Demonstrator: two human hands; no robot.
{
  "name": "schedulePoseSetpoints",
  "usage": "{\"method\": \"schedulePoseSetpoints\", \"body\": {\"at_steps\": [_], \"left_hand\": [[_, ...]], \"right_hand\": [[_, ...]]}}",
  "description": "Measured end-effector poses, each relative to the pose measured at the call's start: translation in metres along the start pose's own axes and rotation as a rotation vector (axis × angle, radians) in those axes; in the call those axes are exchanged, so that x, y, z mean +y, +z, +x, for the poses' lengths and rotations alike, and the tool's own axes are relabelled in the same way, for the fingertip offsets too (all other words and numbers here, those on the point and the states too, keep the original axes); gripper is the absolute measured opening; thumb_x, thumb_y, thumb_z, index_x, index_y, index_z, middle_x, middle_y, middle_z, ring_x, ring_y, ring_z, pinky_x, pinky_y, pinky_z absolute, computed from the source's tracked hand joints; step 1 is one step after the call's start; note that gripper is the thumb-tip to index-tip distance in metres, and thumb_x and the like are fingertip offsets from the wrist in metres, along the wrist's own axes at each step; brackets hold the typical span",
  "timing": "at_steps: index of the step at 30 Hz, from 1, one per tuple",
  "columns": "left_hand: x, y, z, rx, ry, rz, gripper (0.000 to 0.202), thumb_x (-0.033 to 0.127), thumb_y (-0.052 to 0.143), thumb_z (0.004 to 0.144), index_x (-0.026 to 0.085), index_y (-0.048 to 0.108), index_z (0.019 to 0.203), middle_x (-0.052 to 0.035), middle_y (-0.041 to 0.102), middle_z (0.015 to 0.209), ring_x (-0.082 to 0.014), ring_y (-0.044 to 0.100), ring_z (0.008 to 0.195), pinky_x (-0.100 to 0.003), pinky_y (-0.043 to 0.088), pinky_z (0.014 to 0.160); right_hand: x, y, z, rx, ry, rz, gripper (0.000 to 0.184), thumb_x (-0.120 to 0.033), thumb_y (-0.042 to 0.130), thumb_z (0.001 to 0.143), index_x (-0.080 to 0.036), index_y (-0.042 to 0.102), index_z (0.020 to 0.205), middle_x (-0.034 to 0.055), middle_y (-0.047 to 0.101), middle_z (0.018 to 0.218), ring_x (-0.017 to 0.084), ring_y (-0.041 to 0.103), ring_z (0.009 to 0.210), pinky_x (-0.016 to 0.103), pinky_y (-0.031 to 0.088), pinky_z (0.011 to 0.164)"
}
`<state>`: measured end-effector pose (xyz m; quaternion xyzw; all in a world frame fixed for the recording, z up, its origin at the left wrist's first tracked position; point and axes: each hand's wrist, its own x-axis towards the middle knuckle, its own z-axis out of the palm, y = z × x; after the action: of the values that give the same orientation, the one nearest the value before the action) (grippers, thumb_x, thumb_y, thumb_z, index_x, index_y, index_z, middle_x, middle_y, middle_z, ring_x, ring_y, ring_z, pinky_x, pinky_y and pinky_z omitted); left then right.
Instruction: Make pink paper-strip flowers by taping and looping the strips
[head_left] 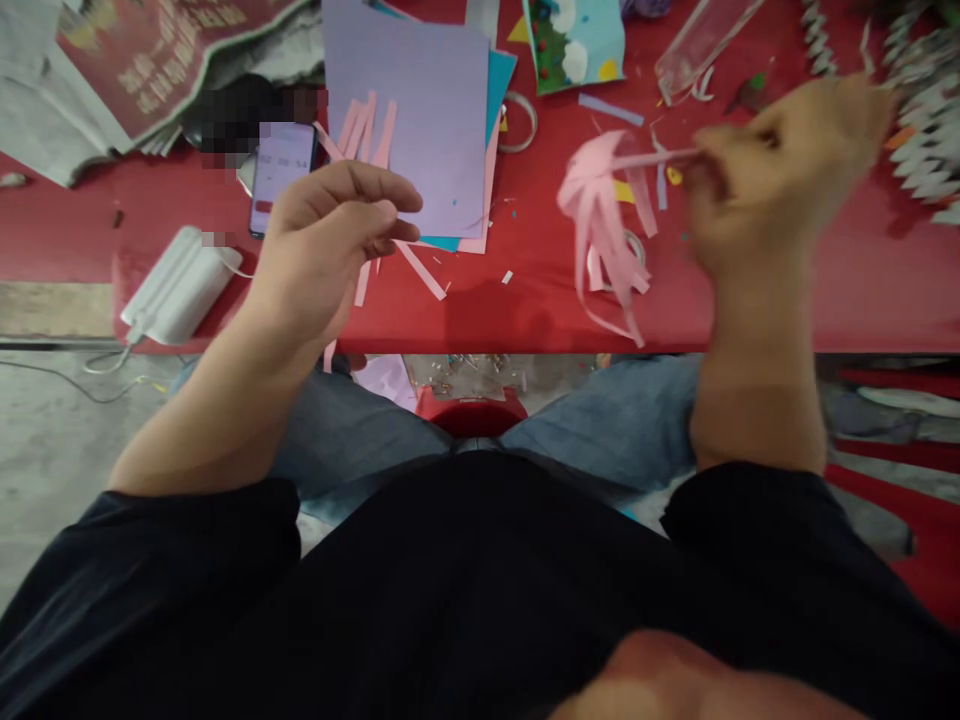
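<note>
My right hand (757, 175), blurred by motion, pinches the thin pink stem of a pink paper tassel (600, 200). The tassel's long strips droop from the stem's far end, above the red table's front edge. To the left, my left hand (337, 220) is raised with its fingers half curled and slightly apart, and nothing shows in it. Loose pink paper strips (367, 140) lie beyond and under that hand, partly hidden by it. Just past them is a stack of coloured paper, with a purple sheet (442, 100) on top.
A phone (281, 160) and a white power bank (180, 285) with a cable lie on the left. A roll of tape (521, 122), a painted card (576, 40) and a clear plastic tube (701, 45) sit farther back. Zigzag-cut grey pieces (930, 130) are at right.
</note>
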<state>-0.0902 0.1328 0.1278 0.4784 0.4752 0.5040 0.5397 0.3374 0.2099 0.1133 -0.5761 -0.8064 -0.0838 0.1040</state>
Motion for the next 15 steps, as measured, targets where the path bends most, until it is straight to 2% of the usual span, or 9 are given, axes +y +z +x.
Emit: {"method": "schedulePoseSetpoints", "body": {"at_steps": [2, 3, 5, 7, 9, 12, 14, 15], "left_hand": [[-0.003, -0.008, -0.001, 0.023, 0.0, -0.001, 0.011, 0.021, 0.077, 0.09, 0.018, 0.084, 0.098, -0.0069, 0.082, 0.106, -0.019, 0.074, 0.089, -0.038, 0.05, 0.08], [-0.005, -0.012, -0.001, 0.037, -0.004, 0.001, 0.01, 0.022, 0.078, 0.091, 0.017, 0.083, 0.098, -0.0072, 0.081, 0.105, -0.0186, 0.074, 0.088, -0.038, 0.049, 0.08], [-0.012, -0.021, -0.004, 0.059, -0.018, 0.012, 0.011, 0.027, 0.081, 0.091, 0.018, 0.081, 0.097, -0.0067, 0.081, 0.103, -0.0179, 0.073, 0.086, -0.04, 0.05, 0.08], [-0.021, -0.029, -0.007, 0.073, -0.04, 0.029, 0.011, 0.03, 0.082, 0.091, 0.02, 0.081, 0.096, -0.0053, 0.081, 0.102, -0.0174, 0.072, 0.086, -0.041, 0.051, 0.081], [-0.029, -0.034, -0.011, 0.083, -0.066, 0.039, 0.008, 0.029, 0.081, 0.09, 0.023, 0.081, 0.094, -0.0034, 0.082, 0.101, -0.0168, 0.072, 0.087, -0.04, 0.051, 0.08], [-0.039, -0.036, -0.018, 0.084, -0.11, 0.049, 0.006, 0.029, 0.081, 0.087, 0.027, 0.083, 0.092, 0.0004, 0.083, 0.098, -0.0166, 0.071, 0.086, -0.039, 0.049, 0.078], [-0.044, -0.034, -0.023, 0.062, -0.117, 0.068, 0.008, 0.029, 0.079, 0.087, 0.028, 0.084, 0.093, 0.0015, 0.083, 0.098, -0.0169, 0.071, 0.087, -0.04, 0.049, 0.079], [-0.046, -0.033, -0.024, 0.047, -0.117, 0.073, 0.009, 0.029, 0.078, 0.087, 0.029, 0.085, 0.094, 0.0017, 0.084, 0.099, -0.0173, 0.071, 0.088, -0.04, 0.049, 0.081]], "right_hand": [[-0.021, 0.014, 0.002, -0.02, -0.033, -0.115, 0.055, -0.056, 0.048, 0.116, -0.017, 0.082, 0.135, 0.0232, 0.068, 0.127, 0.038, 0.052, 0.129, 0.061, 0.035, 0.109], [-0.033, 0.019, 0.003, -0.055, -0.073, -0.126, 0.054, -0.058, 0.048, 0.117, -0.019, 0.083, 0.132, 0.0204, 0.071, 0.123, 0.034, 0.054, 0.124, 0.057, 0.036, 0.105], [-0.055, 0.028, 0.006, -0.148, -0.162, -0.085, 0.053, -0.056, 0.046, 0.12, -0.017, 0.081, 0.13, 0.0185, 0.073, 0.125, 0.03, 0.053, 0.123, 0.053, 0.036, 0.104], [-0.075, 0.036, 0.009, -0.189, -0.179, -0.029, 0.047, -0.052, 0.05, 0.12, -0.016, 0.08, 0.125, 0.0166, 0.075, 0.125, 0.027, 0.053, 0.125, 0.052, 0.036, 0.108], [-0.087, 0.039, 0.012, -0.193, -0.14, 0.07, 0.036, -0.05, 0.058, 0.117, -0.02, 0.078, 0.124, 0.0135, 0.078, 0.125, 0.028, 0.053, 0.128, 0.054, 0.037, 0.114], [-0.087, 0.029, 0.012, -0.187, -0.071, 0.192, 0.028, -0.049, 0.07, 0.111, -0.025, 0.075, 0.124, 0.0111, 0.08, 0.122, 0.03, 0.06, 0.125, 0.058, 0.04, 0.119], [-0.074, 0.012, 0.005, -0.242, -0.062, 0.249, 0.023, -0.042, 0.073, 0.11, -0.022, 0.077, 0.121, 0.0131, 0.081, 0.122, 0.027, 0.067, 0.116, 0.052, 0.046, 0.114], [-0.064, 0.003, -0.001, -0.281, -0.043, 0.313, 0.019, -0.037, 0.074, 0.108, -0.02, 0.078, 0.116, 0.0137, 0.081, 0.119, 0.023, 0.069, 0.11, 0.045, 0.049, 0.108]]}}
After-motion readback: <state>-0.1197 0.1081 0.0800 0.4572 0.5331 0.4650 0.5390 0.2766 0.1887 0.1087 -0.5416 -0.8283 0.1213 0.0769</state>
